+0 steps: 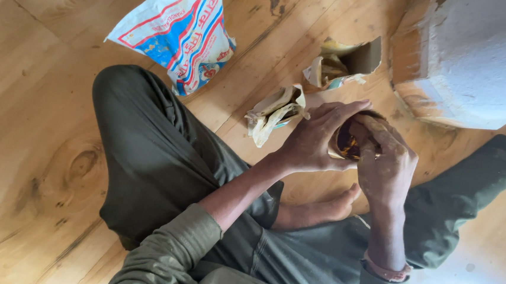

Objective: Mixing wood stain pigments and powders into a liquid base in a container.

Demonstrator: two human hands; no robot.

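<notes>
The person sits cross-legged on the wooden floor (29,114), one bare foot (325,209) showing between the knees. Above it, the left hand (315,141) and right hand (389,163) together hold one small brown paper packet (348,144); the fingers of both are curled around it, and its open mouth shows dark orange-brown contents. Just beyond lie two torn, opened paper packets, one crumpled (276,111) beside the left hand, one (344,62) farther off; what they hold cannot be told. Farthest left lies one white printed plastic bag (180,30); at right stands one pale block (478,57).
</notes>
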